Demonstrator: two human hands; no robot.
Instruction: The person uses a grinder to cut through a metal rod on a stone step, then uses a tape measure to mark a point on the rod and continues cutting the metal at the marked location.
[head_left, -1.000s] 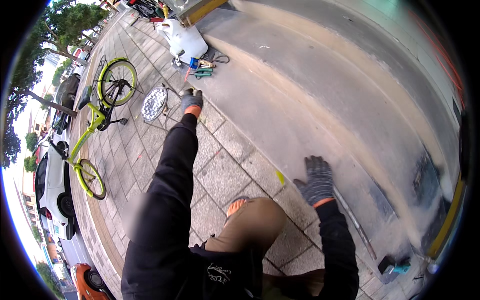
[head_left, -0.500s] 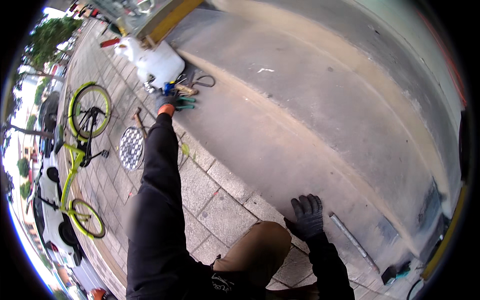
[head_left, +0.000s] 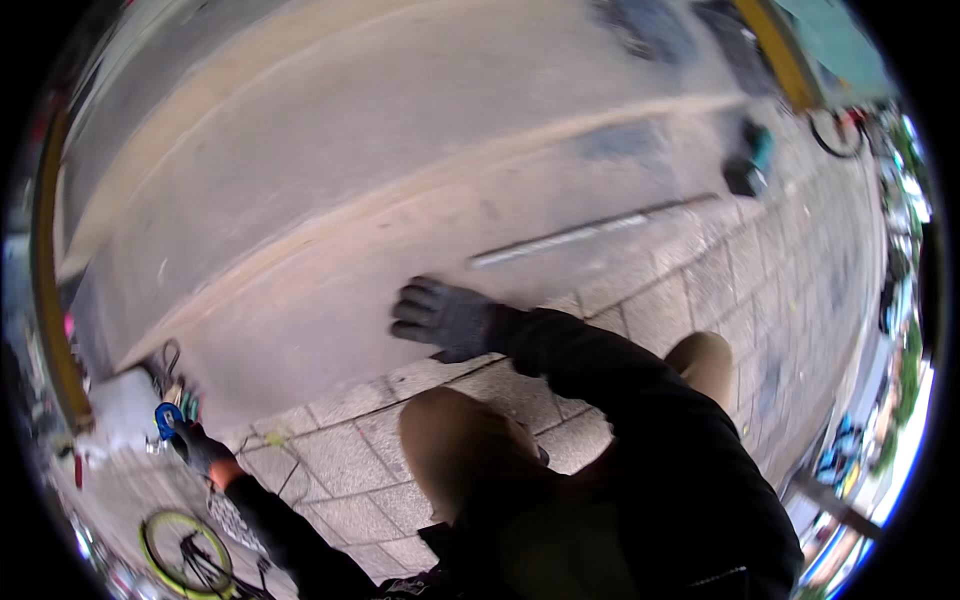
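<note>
Blue case [head_left: 168, 420] meets left hand [head_left: 203, 449] near step edge [head_left: 310, 402], right hand [head_left: 445, 320] apart

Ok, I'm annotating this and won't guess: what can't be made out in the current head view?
In the head view:
Left hand: blurred; gripping or merely touching the blue item is unclear.
Right hand: its back hides the palm, so contact with the step is uncertain.
Round patterned cover: partly hidden by the left forearm.
Yellow-green bicycle: cut off by the lower edge.
Teal-and-black object: too blurred to identify.
</note>
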